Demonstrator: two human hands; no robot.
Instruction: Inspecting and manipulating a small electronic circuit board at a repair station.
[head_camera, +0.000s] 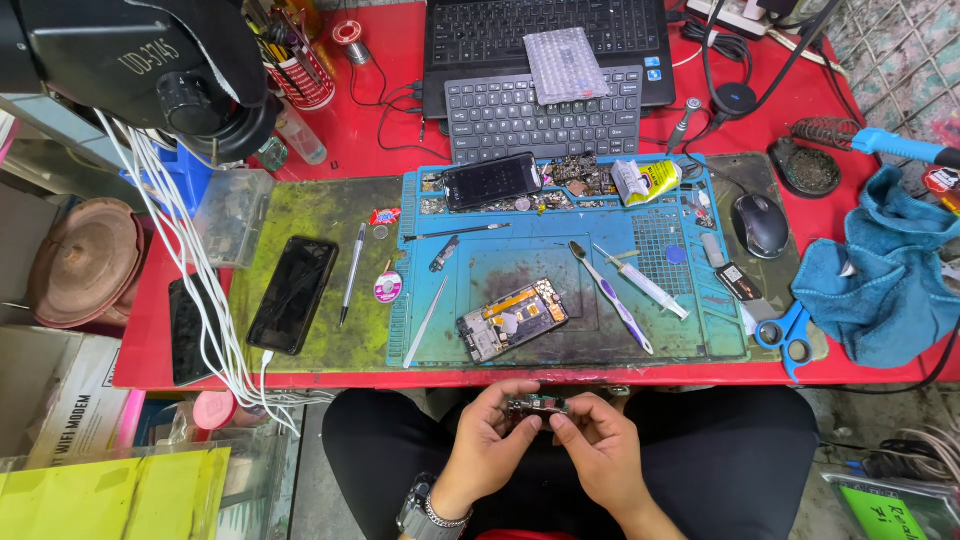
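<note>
Blue rubbery mat (700, 330), small circuit board (537, 405)

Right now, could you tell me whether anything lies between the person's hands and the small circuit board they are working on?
Nothing visible does. The left hand and the right hand both pinch the small circuit board directly between their fingertips, above the lap and just below the red table edge. The opened phone lies apart on the blue repair mat.
</note>
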